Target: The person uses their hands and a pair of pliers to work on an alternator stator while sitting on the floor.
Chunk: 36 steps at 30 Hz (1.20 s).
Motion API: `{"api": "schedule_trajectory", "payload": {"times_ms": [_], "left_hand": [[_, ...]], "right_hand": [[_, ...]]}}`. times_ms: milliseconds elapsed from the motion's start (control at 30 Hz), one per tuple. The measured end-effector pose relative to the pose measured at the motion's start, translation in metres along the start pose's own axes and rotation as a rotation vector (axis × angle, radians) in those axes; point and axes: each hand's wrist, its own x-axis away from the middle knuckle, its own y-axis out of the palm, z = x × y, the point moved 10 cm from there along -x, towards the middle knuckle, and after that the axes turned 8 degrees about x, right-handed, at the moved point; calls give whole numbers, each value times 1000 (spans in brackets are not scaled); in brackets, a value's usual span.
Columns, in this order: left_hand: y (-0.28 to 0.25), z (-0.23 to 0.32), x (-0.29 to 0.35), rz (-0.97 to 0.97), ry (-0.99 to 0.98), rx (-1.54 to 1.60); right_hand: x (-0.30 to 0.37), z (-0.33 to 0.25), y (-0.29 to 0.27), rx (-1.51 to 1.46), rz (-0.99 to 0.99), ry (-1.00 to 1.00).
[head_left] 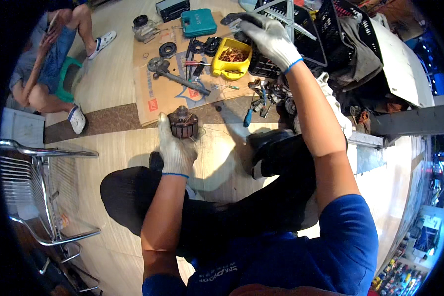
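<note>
A dark ribbed drum (pixel 183 124), brownish with a narrower stepped top, sits in the half-curled left hand (pixel 176 150), nearer the person than the yellow container (pixel 219 69). The glove hides its underside. Beyond the container's right side, the right hand (pixel 271 42) bends its fingers; I can't tell whether it grips anything.

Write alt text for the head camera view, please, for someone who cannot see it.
A gloved left hand holds a ridged dark part; the gloved right hand reaches out near a yellow container of coppery pieces. A black ring and screwdriver lie on cardboard; another person sits upper left.
</note>
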Motion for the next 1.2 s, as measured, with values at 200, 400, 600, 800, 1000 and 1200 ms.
{"api": "schedule_trajectory", "payload": {"times_ms": [200,400,600,800,1000,1200], "left_hand": [[5,8,-4,-196,-7,19],[29,3,8,-265,126,-164],[48,4,35,-287,167,-357],[43,13,26,-361,326,-455],[34,21,23,-286,427,-523],[23,25,19,-90,297,-336]], "right_hand": [[135,-124,-5,312,-123,-395],[201,-143,21,523,130,-708],[184,-93,59,730,54,-601],[180,-57,82,527,-323,-463],[189,-71,78,531,-383,-447],[206,-82,87,521,-366,-542]]}}
